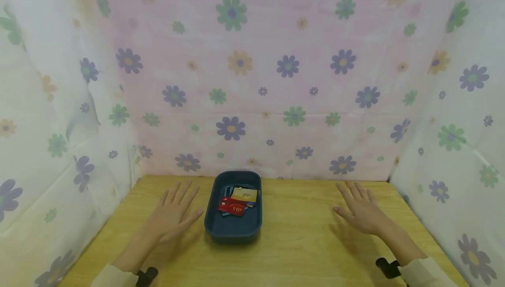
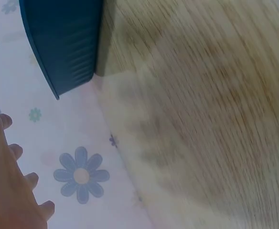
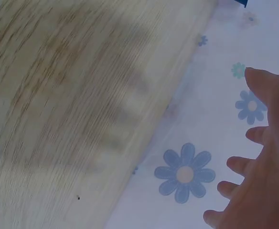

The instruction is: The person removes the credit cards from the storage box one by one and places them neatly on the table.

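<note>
A dark blue rectangular bin [image 1: 232, 230] stands on the table, left of the middle in the head view. Inside it lie several cards in a loose heap, with a red VIP card [image 1: 232, 207] and a gold card [image 1: 244, 194] on top. My left hand [image 1: 169, 217] hovers just left of the bin, fingers spread and holding nothing. Far to the bin's right, my right hand [image 1: 359, 210] is likewise spread over the table with nothing in it. The left wrist view shows the bin's ribbed side [image 2: 65, 43] beyond the thumb side of that hand.
The wood-grain table [image 1: 300, 243] ends at a flower-patterned cloth [image 1: 268, 76] hung behind it. Similar cloth [image 1: 469, 147] borders the right side, and more hangs at the left. Dark wrist straps [image 1: 388, 268] show near both sleeves.
</note>
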`<act>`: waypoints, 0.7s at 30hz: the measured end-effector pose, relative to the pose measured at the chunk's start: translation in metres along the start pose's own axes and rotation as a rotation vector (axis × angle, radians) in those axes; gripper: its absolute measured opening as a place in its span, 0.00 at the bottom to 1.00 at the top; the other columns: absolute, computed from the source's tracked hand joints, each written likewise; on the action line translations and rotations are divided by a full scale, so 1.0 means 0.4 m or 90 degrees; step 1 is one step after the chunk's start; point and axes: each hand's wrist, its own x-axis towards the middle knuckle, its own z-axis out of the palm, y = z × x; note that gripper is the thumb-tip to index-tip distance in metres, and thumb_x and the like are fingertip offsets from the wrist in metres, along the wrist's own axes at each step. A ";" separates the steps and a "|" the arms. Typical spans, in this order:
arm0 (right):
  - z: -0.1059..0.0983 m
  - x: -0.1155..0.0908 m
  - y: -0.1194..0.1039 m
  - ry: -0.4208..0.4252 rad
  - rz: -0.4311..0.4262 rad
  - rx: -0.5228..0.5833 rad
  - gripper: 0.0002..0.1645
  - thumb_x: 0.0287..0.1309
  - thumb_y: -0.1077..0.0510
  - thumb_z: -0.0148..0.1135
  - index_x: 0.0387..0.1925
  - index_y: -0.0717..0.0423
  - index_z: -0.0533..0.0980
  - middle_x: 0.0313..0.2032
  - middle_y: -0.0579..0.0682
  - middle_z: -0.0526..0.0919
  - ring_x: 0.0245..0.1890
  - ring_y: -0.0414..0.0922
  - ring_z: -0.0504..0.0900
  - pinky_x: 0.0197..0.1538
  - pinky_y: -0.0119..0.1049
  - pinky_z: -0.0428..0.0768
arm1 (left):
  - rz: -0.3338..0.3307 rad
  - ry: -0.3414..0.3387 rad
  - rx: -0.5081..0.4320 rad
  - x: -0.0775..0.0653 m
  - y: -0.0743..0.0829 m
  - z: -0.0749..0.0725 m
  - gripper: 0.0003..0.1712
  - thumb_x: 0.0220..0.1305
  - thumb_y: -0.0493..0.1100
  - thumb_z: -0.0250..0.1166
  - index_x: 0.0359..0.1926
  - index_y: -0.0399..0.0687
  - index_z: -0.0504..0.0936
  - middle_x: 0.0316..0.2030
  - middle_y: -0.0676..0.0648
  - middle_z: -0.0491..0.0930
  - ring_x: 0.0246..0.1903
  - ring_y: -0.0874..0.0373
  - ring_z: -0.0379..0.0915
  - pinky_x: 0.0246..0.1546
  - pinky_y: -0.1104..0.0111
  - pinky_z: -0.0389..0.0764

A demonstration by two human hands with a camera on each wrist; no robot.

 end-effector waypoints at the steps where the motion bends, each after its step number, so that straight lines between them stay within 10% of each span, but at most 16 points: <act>1: -0.003 0.002 -0.006 -0.006 0.000 0.005 0.46 0.73 0.44 0.58 0.78 0.65 0.52 0.75 0.75 0.49 0.73 0.78 0.44 0.66 0.79 0.42 | -0.001 0.000 -0.003 -0.001 0.003 -0.001 0.44 0.76 0.68 0.48 0.82 0.51 0.54 0.82 0.41 0.43 0.79 0.34 0.35 0.72 0.33 0.44; 21: 0.014 0.034 -0.088 0.004 -0.061 0.039 0.45 0.72 0.46 0.62 0.77 0.65 0.55 0.73 0.70 0.59 0.71 0.74 0.58 0.65 0.76 0.57 | -0.024 -0.009 -0.026 -0.023 0.054 0.003 0.54 0.72 0.74 0.50 0.81 0.40 0.53 0.81 0.37 0.43 0.78 0.33 0.39 0.73 0.36 0.46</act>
